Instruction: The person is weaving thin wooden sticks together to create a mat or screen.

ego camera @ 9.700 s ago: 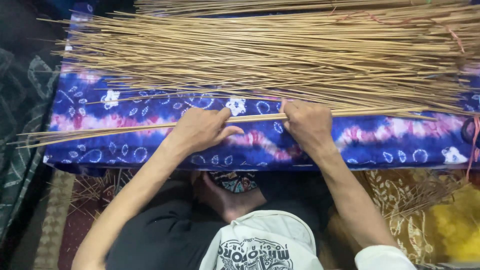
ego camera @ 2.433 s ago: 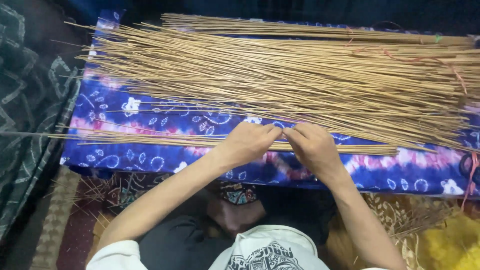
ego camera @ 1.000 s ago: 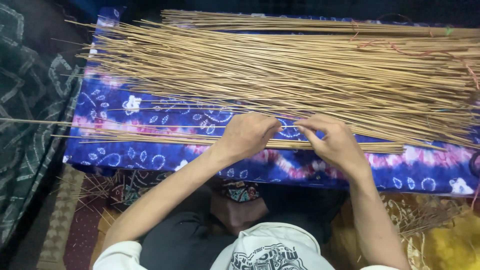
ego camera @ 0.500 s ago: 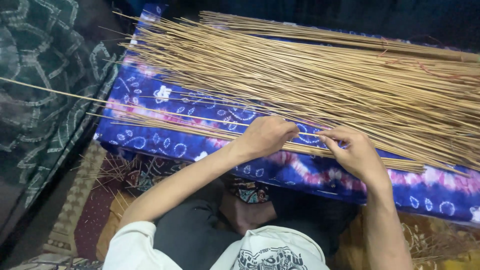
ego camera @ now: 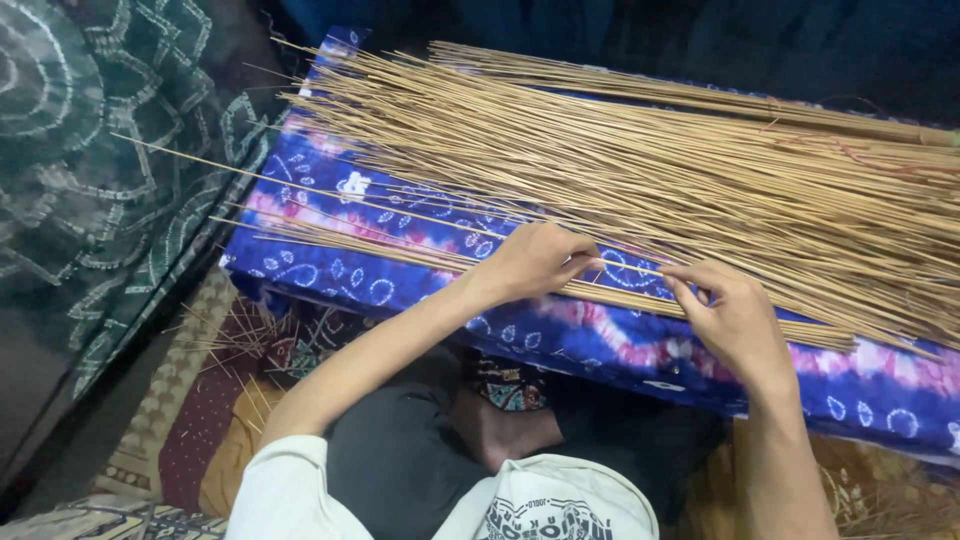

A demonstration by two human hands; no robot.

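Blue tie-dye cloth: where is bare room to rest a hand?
Bare blue tie-dye cloth shows at the near-left corner, crossed by a few stray sticks, and along the front edge under the right hand. The stick pile crowds the far side; the left hand pinches a stick.

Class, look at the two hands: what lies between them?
In the head view, a thin tan stick spans the gap between the left hand and right hand, over the blue patterned cloth and a small stick bundle.

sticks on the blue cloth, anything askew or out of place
Yes: one thin stick lies apart from the big pile, poking past the blue cloth. Loose bits litter the mat below.
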